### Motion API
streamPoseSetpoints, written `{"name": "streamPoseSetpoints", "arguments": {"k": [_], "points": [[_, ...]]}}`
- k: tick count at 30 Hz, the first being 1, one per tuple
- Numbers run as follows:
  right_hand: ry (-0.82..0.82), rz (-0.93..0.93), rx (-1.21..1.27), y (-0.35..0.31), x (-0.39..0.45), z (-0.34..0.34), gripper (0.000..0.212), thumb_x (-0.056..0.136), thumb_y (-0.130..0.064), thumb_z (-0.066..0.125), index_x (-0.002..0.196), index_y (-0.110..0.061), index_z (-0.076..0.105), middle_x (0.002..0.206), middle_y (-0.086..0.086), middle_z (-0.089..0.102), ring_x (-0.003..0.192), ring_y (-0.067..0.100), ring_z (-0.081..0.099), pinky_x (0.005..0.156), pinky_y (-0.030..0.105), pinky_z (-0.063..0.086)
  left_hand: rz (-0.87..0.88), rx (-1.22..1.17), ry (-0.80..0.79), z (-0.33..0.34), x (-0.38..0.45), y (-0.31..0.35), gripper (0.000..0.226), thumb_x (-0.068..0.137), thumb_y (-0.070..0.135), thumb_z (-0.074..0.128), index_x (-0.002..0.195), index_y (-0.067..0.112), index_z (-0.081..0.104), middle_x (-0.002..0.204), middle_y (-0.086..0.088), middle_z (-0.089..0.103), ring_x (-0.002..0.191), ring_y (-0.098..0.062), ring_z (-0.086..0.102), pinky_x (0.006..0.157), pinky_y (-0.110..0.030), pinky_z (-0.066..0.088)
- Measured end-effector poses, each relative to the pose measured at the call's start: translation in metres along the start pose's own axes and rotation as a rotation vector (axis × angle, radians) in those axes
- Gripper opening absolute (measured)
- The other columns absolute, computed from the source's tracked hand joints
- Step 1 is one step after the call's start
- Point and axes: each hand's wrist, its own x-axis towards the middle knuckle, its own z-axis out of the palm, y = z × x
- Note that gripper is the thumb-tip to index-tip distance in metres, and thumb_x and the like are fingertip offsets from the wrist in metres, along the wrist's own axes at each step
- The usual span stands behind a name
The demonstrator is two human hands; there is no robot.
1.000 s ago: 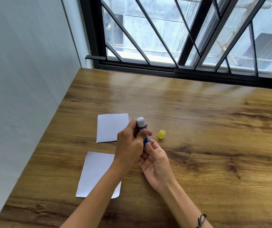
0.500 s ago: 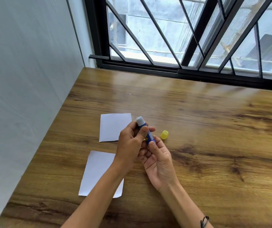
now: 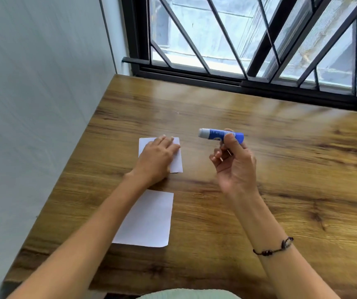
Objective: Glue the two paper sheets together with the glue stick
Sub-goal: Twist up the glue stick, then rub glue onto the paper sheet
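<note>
Head view looks down on a wooden tabletop (image 3: 259, 212) set against a barred window (image 3: 259, 39). Taking the far paper sheet (image 3: 176, 160) as the landmark: the left hand (image 3: 158, 160) lies flat on it with fingers straight and spread, pressing it down and covering most of its surface. To the right of that sheet, well apart from it and raised above the tabletop, the right hand (image 3: 233, 165) pinches the glue stick (image 3: 220, 135) between thumb and fingers near its blue base. The stick lies roughly level, its uncapped pale tip pointing left toward the far sheet. On the near side of the far sheet, a gap of bare wood away, the second paper sheet (image 3: 149, 221) lies flat, partly crossed by the left forearm. A dark cord bracelet (image 3: 274, 248) circles the right wrist.

Half a second ago both hands held the stick together just right of the far sheet, tip up. Since then they have parted, the left going to the sheet and the right keeping the stick, now turned sideways. The yellow cap seen then beside the hands no longer shows.
</note>
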Motion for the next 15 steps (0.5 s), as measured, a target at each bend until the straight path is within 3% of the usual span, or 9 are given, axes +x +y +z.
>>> {"name": "streamPoseSetpoints", "arguments": {"k": [8,13,15], "points": [[-0.101,-0.228,-0.685,-0.001,0.028,0.010,0.006,0.085,-0.010,0.060,0.084,-0.016,0.058,0.074,0.004,0.062,0.066,0.017,0.061,0.060,0.027,0.052,-0.003,0.021,0.007,0.007,0.008,0.019,0.049,0.093,0.025,0.040,0.139,0.010,0.030,0.151,-0.012,0.029,0.141,-0.026,0.022,0.111,-0.038,0.021],[-0.098,-0.400,-1.088,0.005,0.062,0.014,0.011,0.080,-0.020,0.063,0.086,-0.013,0.058,0.075,0.010,0.066,0.073,0.030,0.066,0.071,0.046,0.056,-0.049,-0.079,0.000,0.011,0.010,0.037,0.054,0.092,0.028,0.044,0.137,0.002,0.028,0.150,-0.016,0.029,0.141,-0.028,0.021,0.115,-0.036,0.017],[-0.124,-0.480,-1.224,0.008,0.073,0.016,0.012,0.080,-0.020,0.064,0.086,-0.011,0.058,0.074,0.007,0.064,0.071,0.027,0.064,0.071,0.042,0.053,-0.052,-0.140,-0.036,0.006,0.010,0.034,0.056,0.091,0.027,0.047,0.138,0.003,0.027,0.152,-0.015,0.024,0.142,-0.026,0.017,0.116,-0.033,0.013]]}}
